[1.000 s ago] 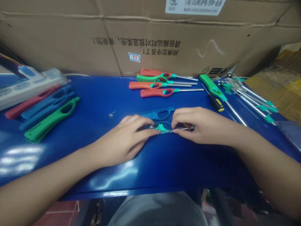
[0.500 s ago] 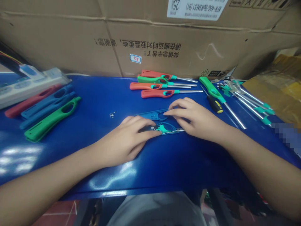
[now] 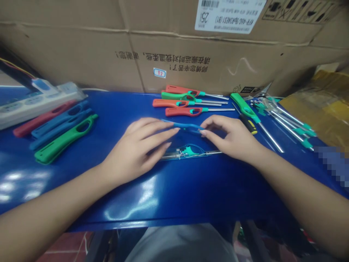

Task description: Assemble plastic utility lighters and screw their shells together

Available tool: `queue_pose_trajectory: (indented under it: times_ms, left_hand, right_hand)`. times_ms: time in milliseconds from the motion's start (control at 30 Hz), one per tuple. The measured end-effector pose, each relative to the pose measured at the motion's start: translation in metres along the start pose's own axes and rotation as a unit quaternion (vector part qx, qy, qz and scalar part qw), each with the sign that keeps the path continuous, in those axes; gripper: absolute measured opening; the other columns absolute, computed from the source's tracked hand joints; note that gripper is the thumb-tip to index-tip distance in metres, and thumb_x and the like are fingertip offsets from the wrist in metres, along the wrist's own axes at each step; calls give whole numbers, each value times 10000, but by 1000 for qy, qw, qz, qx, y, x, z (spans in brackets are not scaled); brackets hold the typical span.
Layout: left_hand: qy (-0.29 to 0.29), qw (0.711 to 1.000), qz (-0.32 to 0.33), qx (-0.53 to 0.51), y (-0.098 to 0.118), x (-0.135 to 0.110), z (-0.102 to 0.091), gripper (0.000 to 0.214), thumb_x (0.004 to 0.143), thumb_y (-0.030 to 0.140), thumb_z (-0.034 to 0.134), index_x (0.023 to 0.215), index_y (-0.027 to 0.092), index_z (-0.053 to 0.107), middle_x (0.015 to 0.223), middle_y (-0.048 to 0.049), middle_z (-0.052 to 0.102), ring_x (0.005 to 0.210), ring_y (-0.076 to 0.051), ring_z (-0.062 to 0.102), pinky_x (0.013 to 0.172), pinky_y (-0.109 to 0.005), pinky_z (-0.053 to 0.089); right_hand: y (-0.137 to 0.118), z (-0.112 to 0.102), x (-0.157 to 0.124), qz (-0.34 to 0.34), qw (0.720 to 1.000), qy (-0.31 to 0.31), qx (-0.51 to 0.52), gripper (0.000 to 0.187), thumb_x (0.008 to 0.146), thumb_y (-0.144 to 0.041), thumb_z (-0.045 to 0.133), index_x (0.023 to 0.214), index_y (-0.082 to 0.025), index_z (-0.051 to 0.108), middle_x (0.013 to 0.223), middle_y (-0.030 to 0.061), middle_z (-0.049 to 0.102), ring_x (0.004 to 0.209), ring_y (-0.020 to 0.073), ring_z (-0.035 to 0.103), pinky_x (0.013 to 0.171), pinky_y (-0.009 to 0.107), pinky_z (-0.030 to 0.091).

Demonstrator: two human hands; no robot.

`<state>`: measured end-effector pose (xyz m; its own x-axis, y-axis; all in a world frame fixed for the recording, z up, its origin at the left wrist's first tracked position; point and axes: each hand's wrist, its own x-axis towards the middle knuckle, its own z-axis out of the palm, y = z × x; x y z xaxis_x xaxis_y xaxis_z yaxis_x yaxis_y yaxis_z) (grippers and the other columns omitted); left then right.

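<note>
Between my hands is a blue lighter casing half (image 3: 188, 126), raised off the table and turned on its edge. My left hand (image 3: 144, 143) grips its handle end, the fingers hiding much of it. At the other end, my right hand (image 3: 225, 133) pinches it between thumb and fingers. Just below lies the other blue half, an open lighter body (image 3: 191, 152) with a teal trigger, wires and a metal tube in it; my left fingers cover its left end.
Assembled red and green lighters (image 3: 185, 111) lie along the cardboard box (image 3: 89, 54). A screwdriver (image 3: 248, 123) and several metal tubes with teal parts (image 3: 291, 123) are at right. Coloured casings (image 3: 65, 140) lie at left by a power strip (image 3: 40, 100).
My left hand has left the open lighter body and moved up to the loose blue casing half. Both hands have lifted that half and tipped it on edge.
</note>
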<state>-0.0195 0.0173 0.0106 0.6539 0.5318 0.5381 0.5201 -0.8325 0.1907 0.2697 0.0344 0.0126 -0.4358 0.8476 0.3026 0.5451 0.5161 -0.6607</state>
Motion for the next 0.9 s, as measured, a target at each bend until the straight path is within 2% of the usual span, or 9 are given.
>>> queue_pose_trajectory:
  times_ms: [33, 100, 200, 267, 367, 433, 500, 633, 900]
  left_hand:
    - [2, 1000, -2, 22, -2, 0, -1, 403, 967, 182, 641, 1369, 186, 624, 1358, -126, 669, 1246, -306, 593, 1066, -498, 468]
    - [-1, 999, 1, 48, -4, 0, -4, 405, 963, 213, 663, 1367, 206, 633, 1353, -120, 675, 1226, -312, 605, 1037, -502, 481]
    - [-11, 999, 14, 30, -3, -1, -5, 342, 984, 209, 635, 1324, 205, 668, 1272, -111, 711, 1110, -261, 654, 961, -430, 520]
    - [-20, 1000, 12, 1, -1, -1, -6, 321, 996, 222, 616, 1308, 181, 678, 1224, -113, 728, 1053, -236, 676, 927, -392, 535]
    - [-52, 998, 0, -23, 1, -2, -8, 350, 994, 285, 622, 1315, 154, 667, 1173, -109, 750, 1032, -240, 704, 909, -391, 545]
    - [-76, 997, -2, -25, 1, -2, -9, 351, 985, 311, 628, 1289, 141, 674, 1138, -101, 764, 1003, -248, 719, 883, -399, 554]
    - [-97, 995, -1, -28, 1, -1, -10, 316, 980, 312, 627, 1237, 140, 691, 1113, -88, 773, 966, -246, 725, 855, -399, 562]
    - [-120, 992, -1, -41, 2, 0, -10, 269, 991, 309, 609, 1199, 165, 702, 1103, -64, 777, 950, -231, 723, 859, -390, 559]
    - [-166, 985, -13, -35, 2, 0, -9, 266, 998, 359, 598, 1180, 197, 706, 1067, -60, 757, 939, -221, 695, 852, -367, 539]
  right_hand:
    - [-3, 1, 0, 50, 996, 9, 76, 108, 929, -310, 674, 927, -206, 648, 863, 39, 721, 772, 199, 725, 750, 351, 588]
    - [-8, 1, 0, 139, 969, 1, 204, 180, 886, -360, 729, 912, -199, 652, 836, 33, 726, 700, 186, 734, 694, 329, 596]
    - [-13, 1, 0, 194, 943, -24, 269, 238, 859, -382, 757, 967, -185, 677, 879, 50, 742, 700, 176, 729, 692, 323, 597]
    - [-15, 2, -1, 165, 958, -40, 233, 292, 886, -374, 725, 1106, -186, 682, 896, 44, 724, 701, 154, 689, 681, 310, 575]
    - [-16, 4, -5, 52, 993, -66, 80, 374, 912, -355, 705, 1254, -208, 669, 908, 26, 669, 752, 148, 618, 705, 302, 527]
    - [-16, 5, -7, -17, 996, -87, -7, 343, 923, -347, 707, 1238, -212, 683, 920, 27, 653, 818, 162, 609, 759, 310, 512]
    - [-15, 6, -8, -57, 992, -107, -46, 315, 930, -346, 712, 1211, -209, 682, 972, 42, 657, 907, 185, 619, 821, 324, 511]
    - [-11, 7, -7, -91, 985, -132, -59, 323, 903, -360, 751, 1184, -225, 669, 1099, 73, 632, 1041, 222, 610, 914, 366, 511]
    - [-9, 13, -7, -86, 980, -160, -76, 334, 906, -363, 737, 1189, -207, 648, 1130, 76, 620, 1060, 229, 596, 936, 399, 493]
